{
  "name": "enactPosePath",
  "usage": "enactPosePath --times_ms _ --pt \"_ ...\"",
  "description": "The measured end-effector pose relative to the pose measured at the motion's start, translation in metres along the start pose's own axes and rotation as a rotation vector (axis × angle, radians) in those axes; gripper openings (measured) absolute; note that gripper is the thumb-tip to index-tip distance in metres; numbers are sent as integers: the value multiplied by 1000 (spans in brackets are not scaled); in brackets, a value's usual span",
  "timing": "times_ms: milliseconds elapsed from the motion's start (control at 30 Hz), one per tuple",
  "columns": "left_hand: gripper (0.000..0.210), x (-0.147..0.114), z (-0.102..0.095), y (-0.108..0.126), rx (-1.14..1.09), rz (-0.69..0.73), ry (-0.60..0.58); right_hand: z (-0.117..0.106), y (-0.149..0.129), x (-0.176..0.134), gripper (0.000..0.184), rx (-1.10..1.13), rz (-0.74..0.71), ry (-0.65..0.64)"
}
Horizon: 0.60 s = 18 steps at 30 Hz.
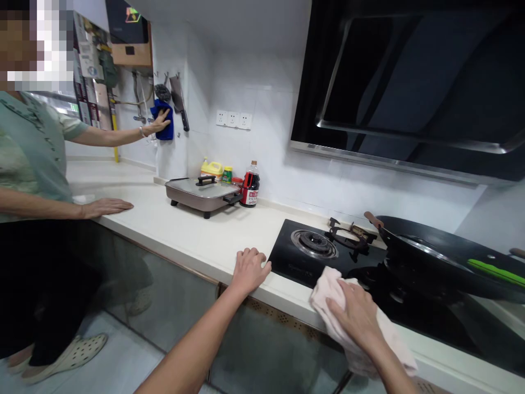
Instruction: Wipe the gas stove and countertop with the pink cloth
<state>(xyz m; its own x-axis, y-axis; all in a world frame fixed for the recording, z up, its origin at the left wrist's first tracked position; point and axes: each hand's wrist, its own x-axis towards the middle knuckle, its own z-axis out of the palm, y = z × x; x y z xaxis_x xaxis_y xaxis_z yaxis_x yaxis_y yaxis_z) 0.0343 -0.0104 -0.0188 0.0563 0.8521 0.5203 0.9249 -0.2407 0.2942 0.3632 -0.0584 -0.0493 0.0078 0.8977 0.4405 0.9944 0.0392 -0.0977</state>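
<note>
My left hand rests on the white countertop at the left front corner of the gas stove. Its fingers are loosely bent, a little apart, and hold nothing. Under my right hand is a pale pink cloth, gripped between thumb and fingers. The cloth lies over the stove's front edge, and part of it hangs down past the counter. The left burner is uncovered, and its black pot support sits behind it, off the burner.
A large black wok stands on the stove's right side, below the range hood. Farther left are a lidded electric pan and a soy sauce bottle. A co-worker presses a blue cloth to the wall beside a hanging cleaver.
</note>
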Motion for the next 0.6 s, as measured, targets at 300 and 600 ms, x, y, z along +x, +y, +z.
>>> enactPosePath --times_ms 300,600 --pt "27 -3 -1 2 -44 -5 -4 3 -47 71 48 134 -158 -160" --pt "32 -2 -1 4 -111 -38 5 11 -91 121 56 78 142 -161"
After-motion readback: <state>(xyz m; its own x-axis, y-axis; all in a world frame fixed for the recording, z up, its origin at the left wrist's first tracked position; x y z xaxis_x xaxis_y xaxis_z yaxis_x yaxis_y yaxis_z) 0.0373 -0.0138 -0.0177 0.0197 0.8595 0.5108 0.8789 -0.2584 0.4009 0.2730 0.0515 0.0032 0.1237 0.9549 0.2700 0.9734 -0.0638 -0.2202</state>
